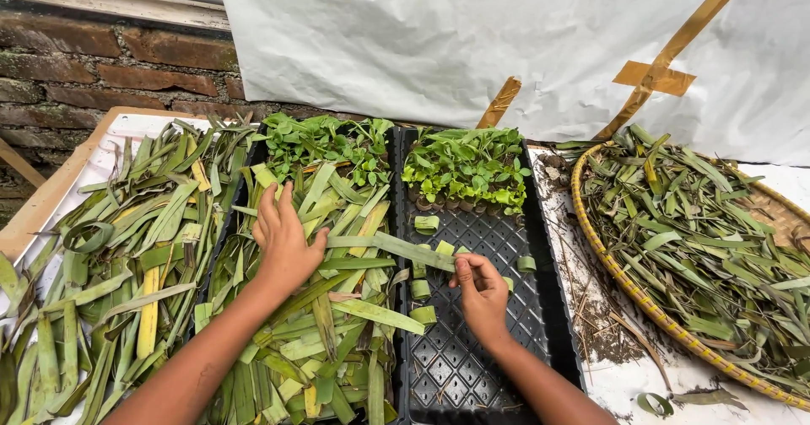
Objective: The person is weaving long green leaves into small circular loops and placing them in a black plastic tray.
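My left hand (283,244) lies flat, fingers spread, on a heap of long green leaf strips (329,324) that covers the left black tray. My right hand (481,290) pinches the end of one long leaf strip (396,246), which stretches left toward my other hand. It hovers over the right black seedling tray (472,366), where a few small rolled leaf cups (422,289) sit in the cells. Green seedlings (466,168) in leaf cups fill the far end of that tray.
More seedlings (325,142) stand at the far end of the left tray. Loose leaf strips (110,256) pile on a white board at left. A woven basket (629,286) of narrow leaves sits right. A white sheet and brick wall (84,62) stand behind.
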